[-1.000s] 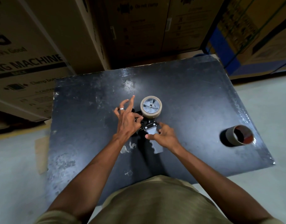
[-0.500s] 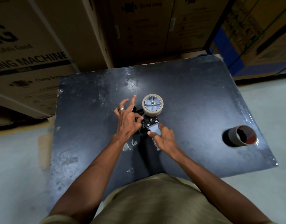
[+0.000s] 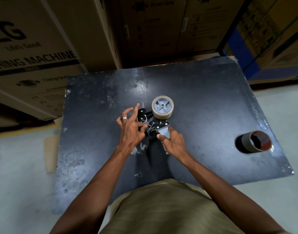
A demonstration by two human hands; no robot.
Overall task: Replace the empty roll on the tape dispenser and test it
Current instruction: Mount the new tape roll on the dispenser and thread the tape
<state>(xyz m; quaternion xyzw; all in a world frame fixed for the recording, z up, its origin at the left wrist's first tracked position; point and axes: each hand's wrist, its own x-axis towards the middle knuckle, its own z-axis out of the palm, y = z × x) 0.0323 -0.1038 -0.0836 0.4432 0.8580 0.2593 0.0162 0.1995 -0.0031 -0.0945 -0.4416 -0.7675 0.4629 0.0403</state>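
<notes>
A tape dispenser (image 3: 157,127) lies on its side near the middle of a scuffed black counter (image 3: 204,98), its grey spoked wheel carrying a tan tape roll (image 3: 162,107) that faces up. The dispenser's black metal frame, dotted with bright rivets, runs from the roll toward a grey plastic handle nearest the person. The left hand (image 3: 130,128) pinches something small at the frame's left side between thumb and forefinger, its other fingers fanned upward and a ring on one of them; what exactly the left grip holds cannot be told. The right hand (image 3: 172,143) is wrapped around the grey handle, thumb pointing left across it. Well apart, by the counter's right edge, a bare cardboard core (image 3: 256,141) lies on its side, brown outside and reddish within. Large printed cardboard boxes (image 3: 35,48) stand behind the counter, above a pale concrete floor (image 3: 18,166).
</notes>
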